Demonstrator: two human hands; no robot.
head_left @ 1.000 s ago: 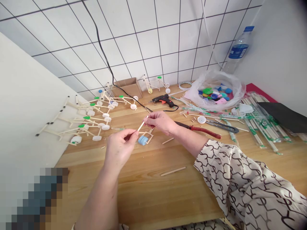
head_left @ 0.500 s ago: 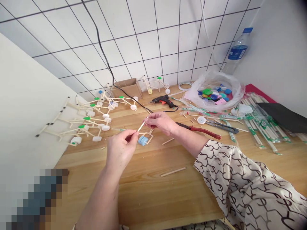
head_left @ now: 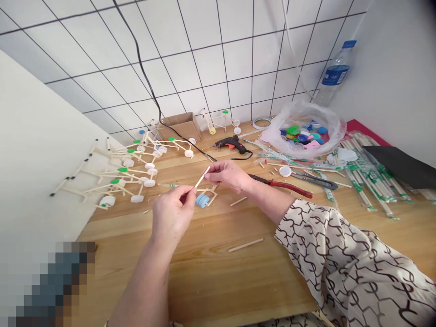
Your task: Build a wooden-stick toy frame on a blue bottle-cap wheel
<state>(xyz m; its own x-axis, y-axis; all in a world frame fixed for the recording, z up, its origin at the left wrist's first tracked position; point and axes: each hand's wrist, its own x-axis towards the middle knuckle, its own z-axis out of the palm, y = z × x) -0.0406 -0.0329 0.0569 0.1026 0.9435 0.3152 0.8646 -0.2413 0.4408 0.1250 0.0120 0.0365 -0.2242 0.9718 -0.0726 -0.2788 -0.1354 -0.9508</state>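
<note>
A short pale wooden stick (head_left: pixel 203 176), like a cut piece of chopstick, slants between my two hands above the table. My left hand (head_left: pixel 173 211) pinches its lower end between thumb and fingers. Near the upper end, the closed fingertips of my right hand (head_left: pixel 227 175) grip the stick. Behind and below them lies a small stick frame (head_left: pixel 214 196) with light blue bottle caps (head_left: pixel 202 200) as wheels; my hands partly hide it. Two loose sticks rest on the wood, one by the right wrist and another wooden stick (head_left: pixel 245 245) closer to me.
Several stick tricycles (head_left: pixel 122 170) with cap wheels stand at left. Behind are a cardboard box (head_left: pixel 182 126) and a glue gun (head_left: pixel 231 144). To the right lie red-handled pliers (head_left: pixel 291 188), a utility knife (head_left: pixel 316 180), a bag of caps (head_left: pixel 308 150), wrapped chopsticks (head_left: pixel 371 175) and a bottle (head_left: pixel 335 72).
The stick's upper end shows more clearly past my right fingertips, which have shifted slightly along it. My left hand has hardly moved.
</note>
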